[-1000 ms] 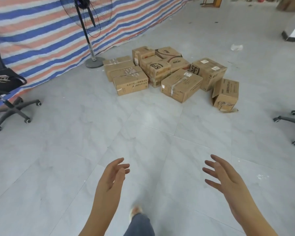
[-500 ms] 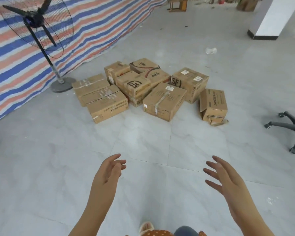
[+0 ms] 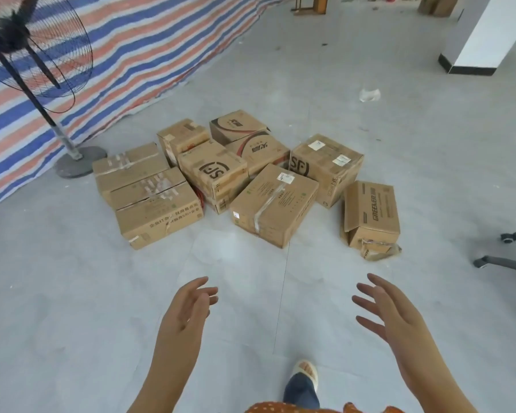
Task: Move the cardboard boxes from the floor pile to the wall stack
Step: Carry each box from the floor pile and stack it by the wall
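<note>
Approach step, nothing picked up yet. We judge the taped box the best first grab: it sits at the near edge of the floor pile, its front corner toward us, w/ bare tile before it. To do it well we'd get close, bend at the knees, and take it by two opposite sides low down, not by the tape. Its back edge sits close against the SF-logo box and the labelled SF box; whether it touches them we can't tell, so lift straight up before pulling back.

Rest of pile rel. to taped box: two long flat cartons to its left, the Greeker box just to its right w/ a torn flap on the floor, smaller cartons behind. Wall stack not in view.

Hands: left hand and right hand both held out ahead of us, near side of the taped box, well apart from it and from each other. Palms face roughly inward. Fingers spread and loosely curved on both, holding nothing. One slippered foot forward between them.

Watch: pedestal fan stands left of the pile; office chair base to the right.
</note>
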### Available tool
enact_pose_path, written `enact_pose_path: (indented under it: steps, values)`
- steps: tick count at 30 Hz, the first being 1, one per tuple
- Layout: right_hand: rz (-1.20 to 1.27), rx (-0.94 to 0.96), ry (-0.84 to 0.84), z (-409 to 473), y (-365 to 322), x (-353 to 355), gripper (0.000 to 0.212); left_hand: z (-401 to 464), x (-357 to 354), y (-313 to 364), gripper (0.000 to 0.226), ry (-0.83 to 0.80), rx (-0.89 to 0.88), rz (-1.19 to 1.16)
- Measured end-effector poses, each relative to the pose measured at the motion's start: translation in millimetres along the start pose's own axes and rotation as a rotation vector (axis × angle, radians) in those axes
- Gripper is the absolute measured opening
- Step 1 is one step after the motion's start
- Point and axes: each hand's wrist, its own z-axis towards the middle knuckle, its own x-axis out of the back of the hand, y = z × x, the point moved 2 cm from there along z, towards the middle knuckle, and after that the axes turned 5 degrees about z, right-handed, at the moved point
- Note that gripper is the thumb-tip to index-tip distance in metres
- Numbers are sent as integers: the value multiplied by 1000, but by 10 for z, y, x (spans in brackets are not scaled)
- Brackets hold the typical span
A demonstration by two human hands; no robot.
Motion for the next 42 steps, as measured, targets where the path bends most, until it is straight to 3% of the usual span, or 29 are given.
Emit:
enact_pose_path:
  steps: [12, 21, 27, 33, 42]
  values:
    - [-8, 28, -40, 2371, -866, 101, 21, 1776, -1334, 640, 22, 18, 49, 40]
    - [-1, 52, 26, 4403, -1429, -206, 25, 3834, -2224, 1185, 21, -20, 23, 2]
    - [-68, 58, -40, 5618, -1880, -624, 23, 4979, -2455, 1625, 25, 28, -8, 14]
    - [-197, -2, -173, 6801, -2022, -951, 24, 5592, -2629, 1508, 25, 215, 146, -11]
    - [-511, -139, -545, 8880, -2309, -1527, 18, 6365, -3419, 1443, 25, 615, 420, -110]
